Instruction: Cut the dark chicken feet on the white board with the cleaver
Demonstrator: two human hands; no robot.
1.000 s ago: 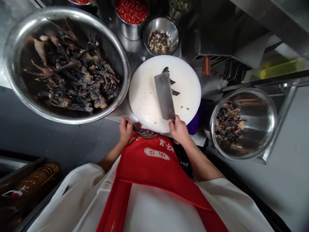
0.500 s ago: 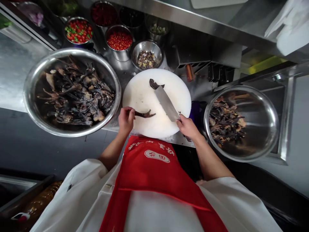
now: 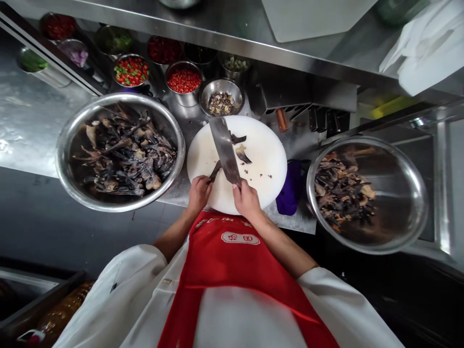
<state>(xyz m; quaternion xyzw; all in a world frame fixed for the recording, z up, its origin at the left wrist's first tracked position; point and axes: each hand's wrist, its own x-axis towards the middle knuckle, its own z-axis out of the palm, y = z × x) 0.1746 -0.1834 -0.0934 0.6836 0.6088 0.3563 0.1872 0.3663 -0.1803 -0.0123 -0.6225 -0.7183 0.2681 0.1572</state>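
My left hand is closed on one end of a dark chicken foot, which lies at the left of the round white chopping board. A cleaver with a broad steel blade is in my right hand, fingers wrapped round its handle. Its blade crosses the middle of the board beside the foot and hides part of it. Right of the blade lie a cut, dark piece, a paler cut piece and several small crumbs.
A large steel bowl of dark chicken feet stands left; another steel bowl holding cut pieces stands right. Behind the board are chopped red chillies and a small bowl. A purple cloth lies by the board. A steel shelf overhangs the back.
The cleaver has swung left across the board, toward the foot in my left hand. A paler cut piece and crumbs now show on the board. The view has shifted slightly.
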